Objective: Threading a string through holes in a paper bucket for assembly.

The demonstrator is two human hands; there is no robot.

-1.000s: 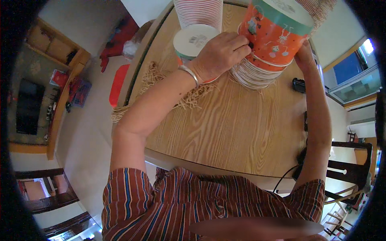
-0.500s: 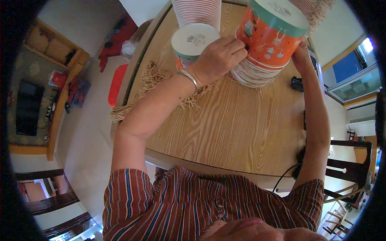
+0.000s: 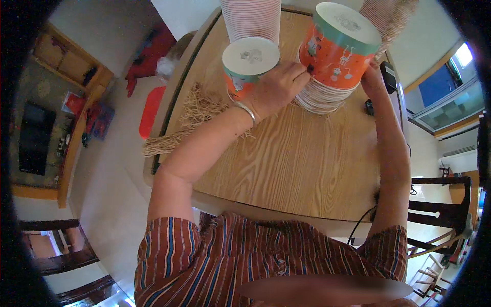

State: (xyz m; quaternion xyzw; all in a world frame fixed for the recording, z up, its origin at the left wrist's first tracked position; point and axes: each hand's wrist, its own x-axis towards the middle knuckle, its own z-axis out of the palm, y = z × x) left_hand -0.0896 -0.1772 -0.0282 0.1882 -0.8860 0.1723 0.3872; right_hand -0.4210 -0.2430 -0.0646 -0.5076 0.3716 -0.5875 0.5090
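An orange paper bucket point(image 3: 335, 64) with a green band stands upside down, its pale base facing up. Below its wall, pale stacked rims with cord-like strands point(image 3: 325, 100) show. My left hand point(image 3: 281, 84), a silver bangle at its wrist, has its fingers closed against the bucket's lower left side, near a small dark spot. Opposite it, my right hand point(image 3: 372, 79) grips the right side; its fingertips are partly hidden behind the wall. A smaller-looking second bucket point(image 3: 250, 53), also upturned, stands just beyond my left hand, which covers part of it.
Loose beige twine point(image 3: 197, 112) lies along the left of the wooden table point(image 3: 296, 169). Tall stacks of pale rims point(image 3: 250, 20) rise behind. A black box point(image 3: 388, 77) and a cable point(image 3: 360, 225) are at the right. A dark chair point(image 3: 440, 204) stands beyond the table.
The orange bucket appears slightly lower and further left, with both hands still at its sides. My right hand has shifted left with it. The whole view has moved a little.
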